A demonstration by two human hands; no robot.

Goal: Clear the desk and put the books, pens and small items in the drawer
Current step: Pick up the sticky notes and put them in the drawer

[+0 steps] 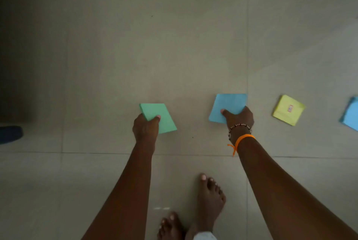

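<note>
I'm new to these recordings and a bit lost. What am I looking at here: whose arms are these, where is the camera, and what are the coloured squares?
There is no machine here. One camera sits on a person's head and looks down, so you see their own two bare arms and feet over a tiled floor. The left hand has a grip on a green pad. The right hand, with bracelets at the wrist, has a grip on a blue pad. To the right, a yellow pad lies on the floor, and a second blue pad is cut off by the picture's edge. No desk or drawer is in view.
</note>
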